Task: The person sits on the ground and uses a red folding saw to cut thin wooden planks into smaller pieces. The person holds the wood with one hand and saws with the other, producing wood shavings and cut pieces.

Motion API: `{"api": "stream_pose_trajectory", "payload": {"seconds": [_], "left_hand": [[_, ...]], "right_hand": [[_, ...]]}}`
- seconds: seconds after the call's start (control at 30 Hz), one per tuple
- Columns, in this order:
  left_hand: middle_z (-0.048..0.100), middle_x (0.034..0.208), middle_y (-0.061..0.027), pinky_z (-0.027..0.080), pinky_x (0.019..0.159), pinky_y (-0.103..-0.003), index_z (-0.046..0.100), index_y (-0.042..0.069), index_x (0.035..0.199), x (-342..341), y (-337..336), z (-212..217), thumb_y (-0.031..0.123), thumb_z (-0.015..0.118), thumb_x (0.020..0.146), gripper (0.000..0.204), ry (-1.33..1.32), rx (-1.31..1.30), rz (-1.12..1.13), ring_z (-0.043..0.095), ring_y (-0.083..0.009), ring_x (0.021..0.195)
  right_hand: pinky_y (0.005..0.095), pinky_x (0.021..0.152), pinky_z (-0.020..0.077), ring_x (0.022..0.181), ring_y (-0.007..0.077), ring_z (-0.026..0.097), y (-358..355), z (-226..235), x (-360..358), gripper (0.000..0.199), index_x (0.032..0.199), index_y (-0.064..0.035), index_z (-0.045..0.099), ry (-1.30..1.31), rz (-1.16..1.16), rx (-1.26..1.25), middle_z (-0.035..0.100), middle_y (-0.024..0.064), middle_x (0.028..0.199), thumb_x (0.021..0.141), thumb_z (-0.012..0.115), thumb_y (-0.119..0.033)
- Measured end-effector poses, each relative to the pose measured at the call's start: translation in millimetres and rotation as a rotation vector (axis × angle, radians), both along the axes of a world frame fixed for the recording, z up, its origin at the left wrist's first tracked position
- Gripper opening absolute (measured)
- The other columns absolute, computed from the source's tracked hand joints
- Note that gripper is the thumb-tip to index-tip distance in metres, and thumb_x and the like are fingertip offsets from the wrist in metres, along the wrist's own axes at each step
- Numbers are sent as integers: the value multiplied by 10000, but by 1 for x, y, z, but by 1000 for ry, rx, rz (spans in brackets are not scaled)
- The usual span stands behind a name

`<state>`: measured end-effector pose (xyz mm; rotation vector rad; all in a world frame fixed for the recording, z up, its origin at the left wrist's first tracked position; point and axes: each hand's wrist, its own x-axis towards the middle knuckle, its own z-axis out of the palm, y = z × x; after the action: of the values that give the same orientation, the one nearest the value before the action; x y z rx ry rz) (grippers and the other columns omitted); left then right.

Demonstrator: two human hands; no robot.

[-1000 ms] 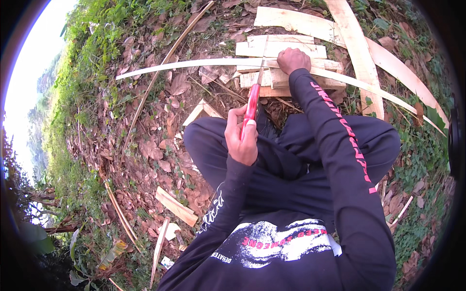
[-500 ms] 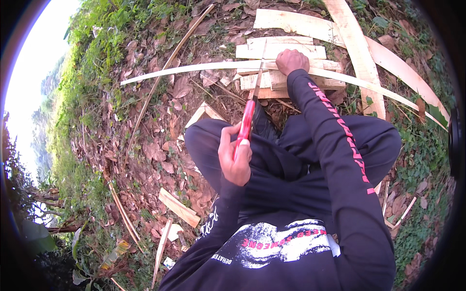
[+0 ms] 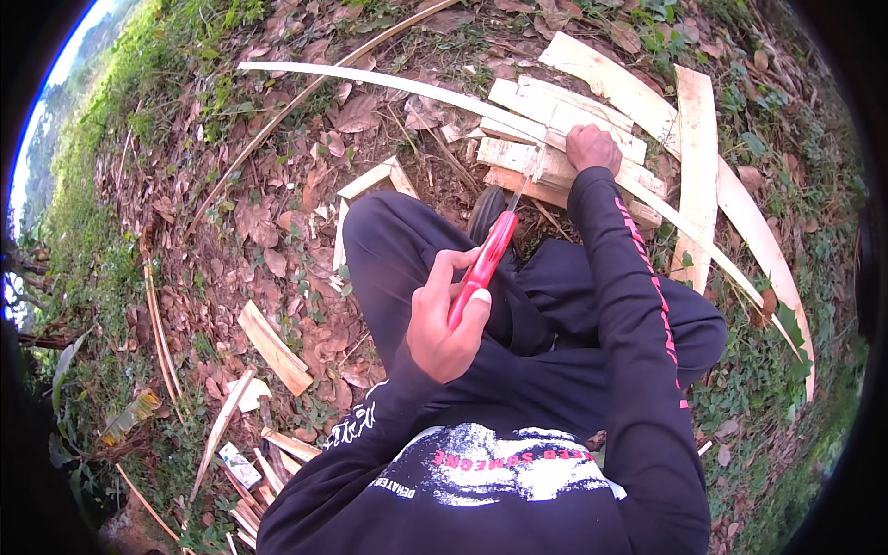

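My left hand (image 3: 444, 324) is wrapped round the red handle of a hand saw (image 3: 487, 259). The saw's narrow blade points away from me, and its far end is at the near edge of a long thin wooden strip (image 3: 398, 84). That strip lies across a stack of short pale boards and blocks (image 3: 523, 155) in front of my crossed legs. Just right of the blade, my right hand (image 3: 594, 148) is closed in a fist and presses down on the strip over the stack. Its fingers are partly hidden from above.
Wide pale planks (image 3: 696, 176) lie crossed at the far right. A thin curved strip (image 3: 277, 118) rests on the leaf-covered ground at far left. A short board (image 3: 275, 348) and several wood offcuts (image 3: 248, 507) lie to my left. Green plants border the ground.
The saw has been drawn back toward me, so its blade no longer reaches past the strip. My right hand stays on the strip. The whole view has turned and shifted.
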<state>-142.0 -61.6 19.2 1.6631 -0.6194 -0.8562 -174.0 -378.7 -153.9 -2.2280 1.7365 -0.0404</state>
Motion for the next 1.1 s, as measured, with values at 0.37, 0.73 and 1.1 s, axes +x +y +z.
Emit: {"api": "stream_pose_trajectory", "payload": {"seconds": [0.37, 0.73, 1.1], "left_hand": [[656, 754, -204, 500, 672, -345, 518, -32, 1121, 12, -16, 7, 104, 550, 861, 295, -59, 27, -26, 696, -320, 700], [550, 588, -131, 401, 520, -328, 534, -32, 1117, 14, -35, -18, 92, 549, 874, 272, 0, -45, 50, 532, -135, 505], [402, 582, 42, 260, 440, -210, 500, -17, 1175, 21, -70, -34, 55, 475, 948, 240, 124, -48, 35, 323, -27, 482]], "right_hand": [[458, 888, 508, 956, 388, 683, -2, -2, 1, 463, 978, -32, 749, 35, -4, -66, 708, 232, 988, 892, 424, -350], [456, 878, 514, 943, 386, 687, -2, -3, -2, 451, 970, -35, 751, 19, -23, -62, 709, 225, 989, 885, 431, -341], [443, 823, 532, 888, 347, 704, -2, -2, -3, 410, 901, -45, 756, -54, -7, -75, 718, 208, 920, 880, 448, -315]]}}
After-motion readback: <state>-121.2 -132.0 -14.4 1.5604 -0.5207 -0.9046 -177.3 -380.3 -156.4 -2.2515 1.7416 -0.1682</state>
